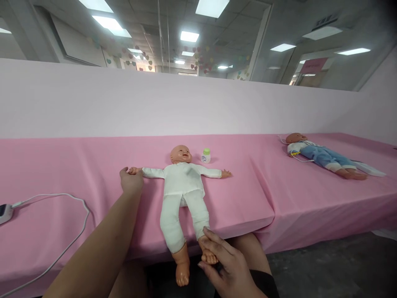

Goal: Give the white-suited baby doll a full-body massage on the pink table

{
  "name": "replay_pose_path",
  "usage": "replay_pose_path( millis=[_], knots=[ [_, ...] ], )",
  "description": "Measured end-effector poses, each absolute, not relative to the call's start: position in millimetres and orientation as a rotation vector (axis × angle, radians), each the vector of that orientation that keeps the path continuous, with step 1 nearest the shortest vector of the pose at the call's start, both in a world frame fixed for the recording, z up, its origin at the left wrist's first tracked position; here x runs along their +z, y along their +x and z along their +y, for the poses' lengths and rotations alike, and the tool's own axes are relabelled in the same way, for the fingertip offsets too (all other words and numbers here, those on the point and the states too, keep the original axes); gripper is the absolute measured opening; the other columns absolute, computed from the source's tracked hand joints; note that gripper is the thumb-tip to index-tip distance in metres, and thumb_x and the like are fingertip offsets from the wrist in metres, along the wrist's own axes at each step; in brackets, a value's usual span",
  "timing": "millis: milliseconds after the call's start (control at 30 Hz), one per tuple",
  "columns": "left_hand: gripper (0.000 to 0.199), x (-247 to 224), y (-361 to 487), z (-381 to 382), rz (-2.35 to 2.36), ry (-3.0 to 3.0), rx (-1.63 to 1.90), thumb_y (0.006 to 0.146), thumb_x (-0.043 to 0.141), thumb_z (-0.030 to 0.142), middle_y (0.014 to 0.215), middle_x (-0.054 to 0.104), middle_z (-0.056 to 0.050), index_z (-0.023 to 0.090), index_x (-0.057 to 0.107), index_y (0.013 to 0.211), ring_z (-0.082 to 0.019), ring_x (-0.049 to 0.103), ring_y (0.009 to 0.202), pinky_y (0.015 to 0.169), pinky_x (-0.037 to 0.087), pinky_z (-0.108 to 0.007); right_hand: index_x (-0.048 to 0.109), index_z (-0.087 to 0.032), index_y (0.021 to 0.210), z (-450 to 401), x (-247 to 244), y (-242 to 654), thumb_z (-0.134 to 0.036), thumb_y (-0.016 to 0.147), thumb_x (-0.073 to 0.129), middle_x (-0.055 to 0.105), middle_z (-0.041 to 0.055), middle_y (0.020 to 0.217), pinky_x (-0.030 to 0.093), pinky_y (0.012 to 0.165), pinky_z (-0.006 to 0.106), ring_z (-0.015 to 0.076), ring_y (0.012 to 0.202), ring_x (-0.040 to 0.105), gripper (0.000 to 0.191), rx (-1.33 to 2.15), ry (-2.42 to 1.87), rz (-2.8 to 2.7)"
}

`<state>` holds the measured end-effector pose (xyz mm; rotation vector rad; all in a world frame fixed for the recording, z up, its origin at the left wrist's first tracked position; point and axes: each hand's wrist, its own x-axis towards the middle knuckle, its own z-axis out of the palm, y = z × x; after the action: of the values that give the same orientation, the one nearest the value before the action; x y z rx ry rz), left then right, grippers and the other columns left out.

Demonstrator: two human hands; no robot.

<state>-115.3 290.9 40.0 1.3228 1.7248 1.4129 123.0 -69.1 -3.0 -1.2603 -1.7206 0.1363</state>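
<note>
A baby doll [184,182] in a white top and white trousers lies on its back on the pink-covered table [242,198]. Its arms are spread and its bare feet hang past the front edge. My left hand [132,182] is closed round the doll's hand at the end of the outstretched arm on the left. Down at the right, my right hand [231,265] has its fingers and thumb round the doll's ankle and foot on that side, with the toes showing between them. Beside the doll's head stands a small clear bottle [205,156] with a green cap.
A second doll [325,155] in blue trousers lies at the far right, with a thin tube and yellow piece by its arm. On the left, a white cable [66,194] runs from a small white device [5,213]. A white partition [155,107] with glass above stands behind.
</note>
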Motion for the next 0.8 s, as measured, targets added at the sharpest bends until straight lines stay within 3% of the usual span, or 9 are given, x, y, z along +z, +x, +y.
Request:
replay_pose_path(
  millis=[167, 400, 700, 800],
  knots=[
    [0.062, 49.8, -116.4, 284.1, 1.842, 1.489, 1.31, 0.085, 0.071, 0.028, 0.134, 0.06, -0.019, 0.019, 0.049, 0.142, -0.037, 0.063, 0.12, 0.1, 0.051, -0.051, 0.063, -0.025, 0.141, -70.8, -2.4, 124.3, -0.014, 0.087, 0.071, 0.061, 0.0122, 0.15, 0.061, 0.103, 0.033, 0.027, 0.12, 0.073, 0.055, 0.046, -1.228, -1.842],
    [0.059, 56.6, -114.9, 278.8, 1.879, 1.642, 1.138, 0.09, 0.065, 0.031, 0.143, 0.056, -0.024, 0.017, 0.053, 0.146, -0.041, 0.062, 0.122, 0.103, 0.05, -0.058, 0.052, -0.025, 0.15, -76.3, -10.7, 132.4, -0.011, 0.088, 0.066, 0.057, 0.013, 0.154, 0.06, 0.103, 0.033, 0.0273, 0.128, 0.068, 0.065, 0.007, -1.229, -1.914],
    [0.056, 68.6, -99.3, 260.6, 1.912, 1.752, 1.1, 0.094, 0.057, 0.041, 0.153, 0.05, -0.02, 0.018, 0.053, 0.146, -0.037, 0.061, 0.128, 0.108, 0.049, -0.052, 0.05, -0.024, 0.15, -78.8, -22.5, 139.2, -0.033, 0.091, 0.074, 0.066, 0.013, 0.144, 0.063, 0.1, 0.038, 0.0309, 0.124, 0.071, 0.064, -0.005, -1.176, -1.832],
    [0.052, 69.3, -87.6, 251.7, 1.847, 1.877, 1.132, 0.095, 0.057, 0.041, 0.152, 0.053, -0.017, 0.019, 0.056, 0.142, -0.036, 0.056, 0.135, 0.112, 0.045, -0.051, 0.048, -0.027, 0.153, -79.6, -12.0, 141.2, -0.046, 0.091, 0.074, 0.073, 0.0126, 0.132, 0.068, 0.083, 0.036, 0.0296, 0.104, 0.078, 0.07, 0.073, -1.16, -1.77]
  ],
)
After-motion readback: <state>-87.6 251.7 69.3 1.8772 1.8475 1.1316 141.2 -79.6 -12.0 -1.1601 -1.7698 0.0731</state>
